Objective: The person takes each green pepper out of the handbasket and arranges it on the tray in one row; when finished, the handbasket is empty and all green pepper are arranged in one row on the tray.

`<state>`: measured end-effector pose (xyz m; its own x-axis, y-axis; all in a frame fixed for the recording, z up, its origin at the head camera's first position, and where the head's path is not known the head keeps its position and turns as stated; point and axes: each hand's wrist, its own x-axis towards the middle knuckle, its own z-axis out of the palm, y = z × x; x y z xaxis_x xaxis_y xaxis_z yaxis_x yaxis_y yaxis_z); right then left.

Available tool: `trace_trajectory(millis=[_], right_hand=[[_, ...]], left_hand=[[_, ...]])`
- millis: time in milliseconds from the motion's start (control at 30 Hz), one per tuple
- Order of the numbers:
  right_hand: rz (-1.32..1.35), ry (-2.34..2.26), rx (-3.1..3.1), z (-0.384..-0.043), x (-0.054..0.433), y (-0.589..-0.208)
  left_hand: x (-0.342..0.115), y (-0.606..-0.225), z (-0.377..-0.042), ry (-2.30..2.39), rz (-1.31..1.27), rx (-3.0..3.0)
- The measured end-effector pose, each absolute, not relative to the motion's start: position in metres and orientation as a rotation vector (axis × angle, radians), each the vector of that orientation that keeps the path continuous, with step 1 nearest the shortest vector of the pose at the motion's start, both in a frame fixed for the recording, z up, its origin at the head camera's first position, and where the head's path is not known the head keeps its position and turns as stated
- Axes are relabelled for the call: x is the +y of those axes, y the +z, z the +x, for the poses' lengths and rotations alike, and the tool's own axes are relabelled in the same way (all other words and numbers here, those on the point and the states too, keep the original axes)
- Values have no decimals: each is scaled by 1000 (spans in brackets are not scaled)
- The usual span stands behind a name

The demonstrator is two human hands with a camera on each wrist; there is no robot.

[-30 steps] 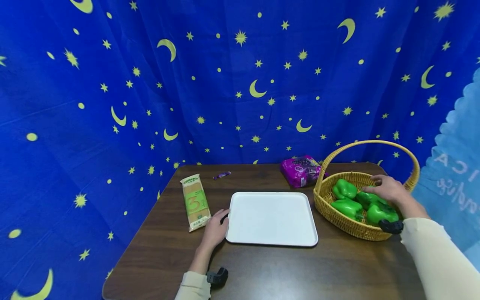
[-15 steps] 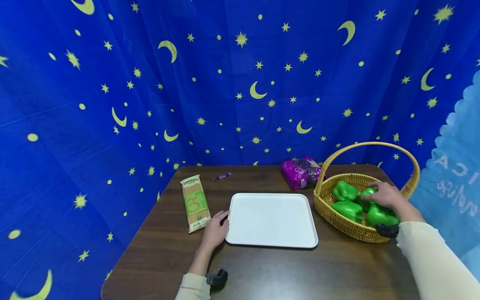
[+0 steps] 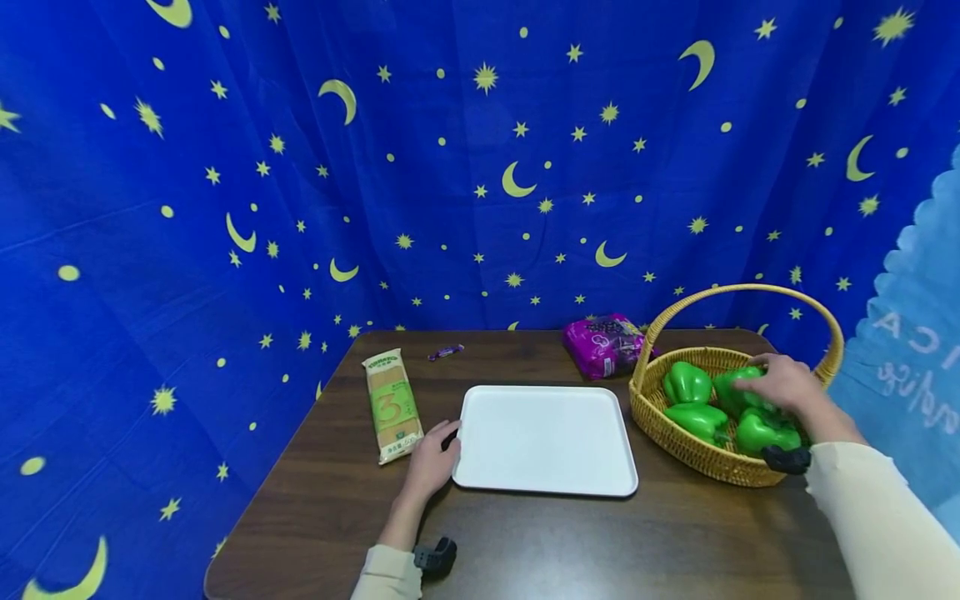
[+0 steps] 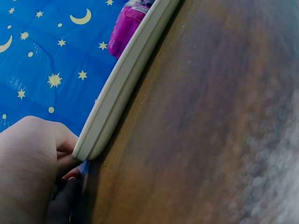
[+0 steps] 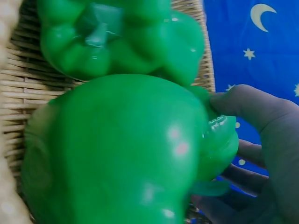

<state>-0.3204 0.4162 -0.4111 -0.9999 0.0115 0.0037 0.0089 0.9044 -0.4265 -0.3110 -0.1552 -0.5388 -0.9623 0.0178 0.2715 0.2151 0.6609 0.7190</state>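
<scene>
Your right forearm, in a cream sleeve (image 3: 877, 500), extends from the near right toward the far left, with a black wristband (image 3: 786, 459) at the cuff. Your right hand (image 3: 791, 387) is inside the wicker basket (image 3: 688, 452), palm tilted down, gripping the far-right green bell pepper (image 3: 733, 395); in the right wrist view your thumb presses on one side of it and your fingers wrap the other. That pepper sits within the basket's rim, under the arched handle. Around it lie the far-left pepper (image 3: 687, 383), the near-left pepper (image 3: 697, 423) and the near-right pepper (image 3: 765, 432), the last one just below your wrist.

Your left forearm slants up from the near edge, with your left hand (image 3: 431, 458) at the left side of the white tray (image 3: 546, 440). There you pinch its rim, thumb above and the other fingers bent lower, as the left wrist view shows. The tray lies flat on the dark wooden table (image 3: 562, 542), left of the basket.

Just left of your left hand is a pack of dried noodles (image 3: 393, 407); farther back lies a small purple wrapped candy (image 3: 446, 352). A purple package (image 3: 603, 344) rests at the far side, beside the basket.
</scene>
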Motion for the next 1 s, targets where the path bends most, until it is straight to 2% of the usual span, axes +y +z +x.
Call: trace_trajectory(millis=[700,1000], right_hand=[[105,846,-2865,-315,396,-382],[152,909,-2808,-303,389,-376]], left_hand=[[-157,-543,-313,-1195,-214,-2601],[-157,-544,-313,-1190,-215,-2597]])
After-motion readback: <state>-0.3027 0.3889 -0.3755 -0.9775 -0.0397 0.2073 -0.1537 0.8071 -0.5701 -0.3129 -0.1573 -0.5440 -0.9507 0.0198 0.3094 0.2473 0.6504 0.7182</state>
